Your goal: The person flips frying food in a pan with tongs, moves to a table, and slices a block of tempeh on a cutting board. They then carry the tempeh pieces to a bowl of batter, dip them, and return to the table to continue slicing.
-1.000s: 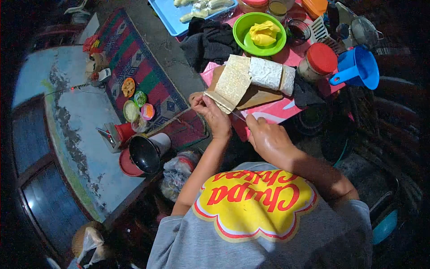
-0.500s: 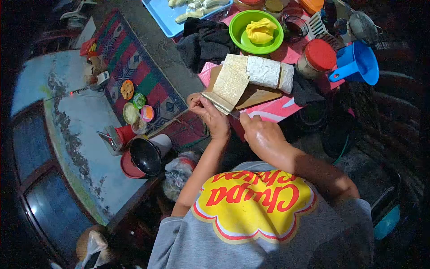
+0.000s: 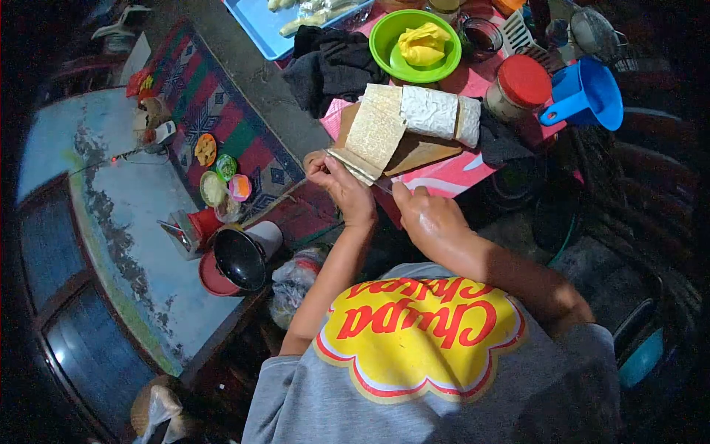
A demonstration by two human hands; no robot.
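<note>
My left hand (image 3: 346, 194) pinches the near end of a pale, speckled tempeh slab (image 3: 379, 127), where thin layers (image 3: 353, 167) show along the edge. Closed around a knife (image 3: 384, 188), my right hand (image 3: 435, 220) is just right of that edge; its fingers hide the handle and only a bit of thin blade shows. The slab leans over a wooden cutting board (image 3: 423, 154). Behind it lies a white tempeh block (image 3: 429, 112), with a shorter white piece (image 3: 468, 122) at its right end.
A green bowl (image 3: 381, 55) with a yellow bundle stands behind the board. To the right are a red-lidded jar (image 3: 521, 80) and a blue jug (image 3: 592, 92). Dark cloth (image 3: 333, 66) lies left of the bowl, near a blue tray (image 3: 259, 33). A black bowl (image 3: 240, 257) sits lower left.
The whole view has shifted slightly, so the table things appear a little higher and further left. Both hands keep nearly the same grip on the slab and knife.
</note>
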